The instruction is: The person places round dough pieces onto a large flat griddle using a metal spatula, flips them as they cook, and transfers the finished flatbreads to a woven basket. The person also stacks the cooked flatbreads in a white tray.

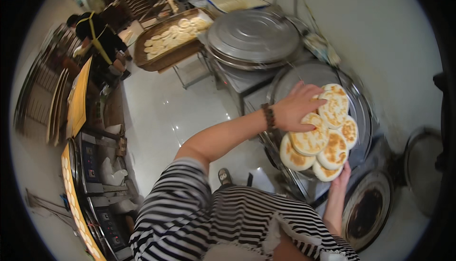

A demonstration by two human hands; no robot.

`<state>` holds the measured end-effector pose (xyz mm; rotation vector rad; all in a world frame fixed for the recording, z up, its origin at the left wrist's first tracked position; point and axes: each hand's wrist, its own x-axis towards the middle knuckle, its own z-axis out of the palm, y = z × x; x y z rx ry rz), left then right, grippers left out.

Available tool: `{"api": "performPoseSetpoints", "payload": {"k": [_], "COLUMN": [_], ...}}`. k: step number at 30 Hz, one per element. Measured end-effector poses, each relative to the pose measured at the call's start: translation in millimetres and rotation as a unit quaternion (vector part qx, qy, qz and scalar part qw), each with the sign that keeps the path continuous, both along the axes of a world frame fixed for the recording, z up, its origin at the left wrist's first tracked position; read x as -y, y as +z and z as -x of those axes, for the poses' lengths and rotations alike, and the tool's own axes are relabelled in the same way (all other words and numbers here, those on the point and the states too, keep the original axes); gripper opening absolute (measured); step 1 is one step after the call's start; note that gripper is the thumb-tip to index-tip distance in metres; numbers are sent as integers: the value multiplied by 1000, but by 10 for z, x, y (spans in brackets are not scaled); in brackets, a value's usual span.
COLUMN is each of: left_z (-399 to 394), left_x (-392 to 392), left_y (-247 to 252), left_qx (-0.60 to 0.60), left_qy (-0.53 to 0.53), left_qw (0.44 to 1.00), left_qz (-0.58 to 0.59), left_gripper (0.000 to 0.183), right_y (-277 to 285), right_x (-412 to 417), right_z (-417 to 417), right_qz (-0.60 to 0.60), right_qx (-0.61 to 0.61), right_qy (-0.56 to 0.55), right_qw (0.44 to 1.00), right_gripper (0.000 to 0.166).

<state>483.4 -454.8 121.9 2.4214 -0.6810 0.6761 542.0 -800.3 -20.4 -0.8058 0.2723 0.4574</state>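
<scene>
Several round flatbreads (333, 150) with browned patches overlap in a pile over a round metal pan (320, 72). My left hand (294, 109), with a dark beaded bracelet (268, 117) at the wrist, reaches across from the left and grips the pile from above. Its thumb presses on one bread and its fingers on another. At the near edge, my right hand (342, 177) cups the lowest bread from the side; most of its fingers are hidden beneath. Whether the pile touches the pan cannot be made out.
A lidded round cooker (253, 36) stands beyond the pan. Pale dough rounds fill a wicker tray (149, 63) farther back. A dark-stained round plate (368, 204) is at my right. Control panels (107, 225) line the left side; a person (94, 36) bends at the back left.
</scene>
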Motion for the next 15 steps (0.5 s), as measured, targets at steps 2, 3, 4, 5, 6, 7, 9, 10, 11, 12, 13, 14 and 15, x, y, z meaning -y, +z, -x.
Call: {"api": "performPoseSetpoints", "payload": {"k": [2, 3, 4, 5, 6, 7, 9, 10, 11, 12, 13, 14, 15], "left_z": [510, 585, 772, 962, 1250, 1559, 2116, 2401, 2652, 2941, 3180, 3385, 3532], "left_x": [-774, -1328, -1735, -2078, -2425, -2724, -3271, -3493, -3719, -3933, -4138, -4302, -4481], "left_y": [234, 126, 43, -33, -74, -109, -267, -385, -500, -625, -770, -867, -988], "left_qx": [19, 7, -9, -17, -32, -39, -77, -84, -91, -106, -117, -125, -127], "left_qy": [77, 126, 178, 223, 271, 315, 396, 440, 480, 513, 540, 568, 591], "left_qw": [996, 991, 984, 974, 962, 948, 914, 894, 872, 851, 832, 811, 793], "left_qz": [39, 35, 31, 32, 23, 20, 35, 35, 36, 45, 58, 64, 72], "left_gripper": [62, 61, 59, 57, 54, 52, 51, 50, 48, 46, 43, 41, 39], "right_y": [106, -72, -256, -496, -431, -344, -423, -404, -468, -376, -342, -440, -579], "right_x": [-888, -1673, -2171, -2538, -3107, -3603, -4467, -4928, -5379, -5884, -6337, -6793, -7259], "right_z": [145, 7, -90, -266, -197, -153, -218, -181, -215, -115, -57, -82, -170], "right_qz": [-97, -147, -130, -159, -177, -159, -167, -137, -132, -125, -120, -114, -109], "right_qx": [5, -20, -55, -54, -68, -74, -74, -68, -91, -122, -116, -133, -143], "right_qy": [47, 91, 107, 146, 161, 160, 184, 172, 167, 166, 176, 182, 185], "right_qw": [994, 985, 984, 975, 969, 971, 966, 973, 973, 971, 970, 968, 966], "right_gripper": [39, 39, 39, 39, 38, 37, 35, 33, 31, 30, 30, 29, 28]}}
